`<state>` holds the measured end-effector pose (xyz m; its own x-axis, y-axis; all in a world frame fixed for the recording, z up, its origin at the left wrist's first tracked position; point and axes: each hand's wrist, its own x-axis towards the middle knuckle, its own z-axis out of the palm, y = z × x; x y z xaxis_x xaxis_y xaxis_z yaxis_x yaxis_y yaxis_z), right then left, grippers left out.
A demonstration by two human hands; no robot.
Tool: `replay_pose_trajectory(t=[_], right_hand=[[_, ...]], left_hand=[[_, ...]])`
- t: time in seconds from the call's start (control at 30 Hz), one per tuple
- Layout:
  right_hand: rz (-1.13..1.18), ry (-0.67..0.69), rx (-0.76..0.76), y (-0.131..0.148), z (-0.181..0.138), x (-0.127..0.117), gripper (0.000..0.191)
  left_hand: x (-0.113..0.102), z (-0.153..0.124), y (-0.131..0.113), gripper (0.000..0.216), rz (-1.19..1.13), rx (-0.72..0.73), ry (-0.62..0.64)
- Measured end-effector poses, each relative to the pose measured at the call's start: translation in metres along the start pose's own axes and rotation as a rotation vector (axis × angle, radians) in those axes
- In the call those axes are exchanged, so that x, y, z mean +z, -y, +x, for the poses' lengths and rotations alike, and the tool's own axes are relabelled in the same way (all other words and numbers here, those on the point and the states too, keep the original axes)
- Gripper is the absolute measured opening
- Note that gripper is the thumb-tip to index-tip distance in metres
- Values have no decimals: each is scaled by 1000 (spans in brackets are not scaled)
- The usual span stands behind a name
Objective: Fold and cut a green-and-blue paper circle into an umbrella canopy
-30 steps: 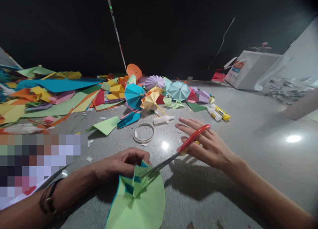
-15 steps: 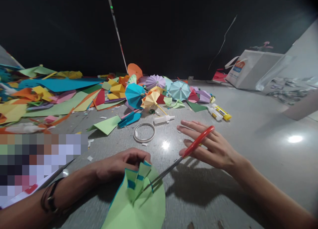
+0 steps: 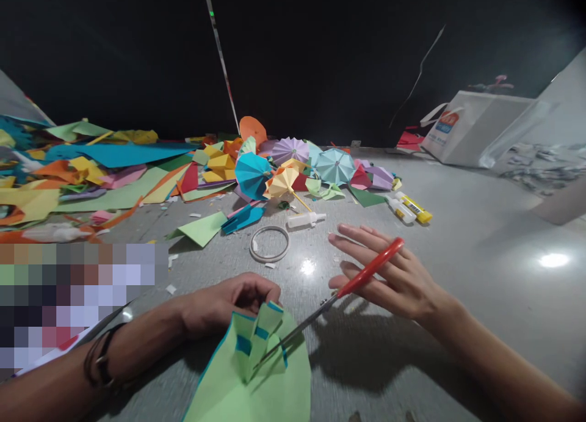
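My left hand is closed on the pleated top of a green paper circle with a blue underside, low in the middle of the view. My right hand holds red-handled scissors with the fingers stretched forward through the handles. The blades reach down-left into the folded green paper beside my left fingers. A dark bracelet sits on my left wrist.
Several small paper umbrellas and a heap of coloured paper sheets lie at the back left. A tape ring, a small white bottle and two glue sticks lie on the grey floor. A white box stands far right.
The scissor blades have slid lower and deeper into the green folds, and my right hand has shifted slightly right. The paper has moved down a little.
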<state>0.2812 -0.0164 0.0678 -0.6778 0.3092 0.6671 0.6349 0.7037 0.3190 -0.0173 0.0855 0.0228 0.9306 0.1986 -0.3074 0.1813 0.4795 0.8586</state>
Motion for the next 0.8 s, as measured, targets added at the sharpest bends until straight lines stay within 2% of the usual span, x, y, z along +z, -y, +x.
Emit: replay_pose_trajectory(t=[0.3,0.5,0.8], right_hand=[[25,21,14,1,2,-2,15],[27,15,25,2,0,0,19],[-15,-43,-21,4,3,0,13]], left_hand=[[9,-3,0,47,-115,52,-3],[11,-4,-4,31,-80,60,47],[8,-1,-1,37,-37,64,104]])
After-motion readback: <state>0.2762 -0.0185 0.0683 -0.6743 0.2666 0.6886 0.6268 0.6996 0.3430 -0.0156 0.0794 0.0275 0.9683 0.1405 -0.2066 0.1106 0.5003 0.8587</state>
